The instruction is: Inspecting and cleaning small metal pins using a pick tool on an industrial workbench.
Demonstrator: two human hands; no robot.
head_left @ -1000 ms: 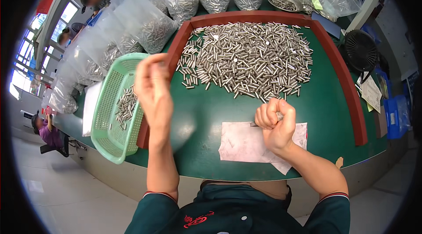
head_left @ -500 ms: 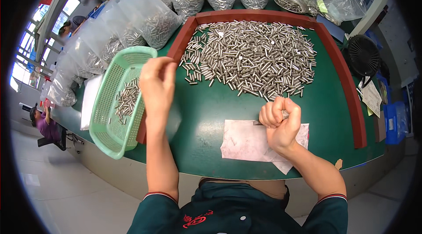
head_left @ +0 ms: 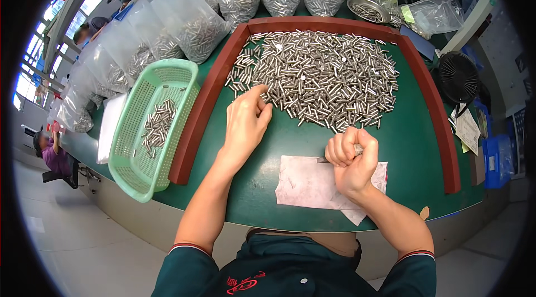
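My left hand (head_left: 245, 123) is over the green table at the near left edge of a heap of small shiny metal pins (head_left: 324, 79). Its fingers are loosely bent, with the thumb apart from the forefinger and nothing visible between them. Closed into a fist, my right hand (head_left: 353, 162) is above a stained pale cloth (head_left: 301, 182). A greyish bit shows between its thumb and fingers, and a dark tip sticks out on its left; the kind of thing is hidden. At the left stands a pale green perforated basket (head_left: 125, 152) with a small pile of pins in it.
A dark red wooden frame (head_left: 427, 107) borders the heap on three sides. Clear bags of pins (head_left: 198, 34) line the back and left. A metal bowl (head_left: 368, 11) stands at the back right, a black fan (head_left: 459, 77) at the right. Other people are in the background.
My left hand has moved right, from beside the basket to the edge of the pin heap. My right hand remains closed above the cloth. The whole view has shifted slightly.
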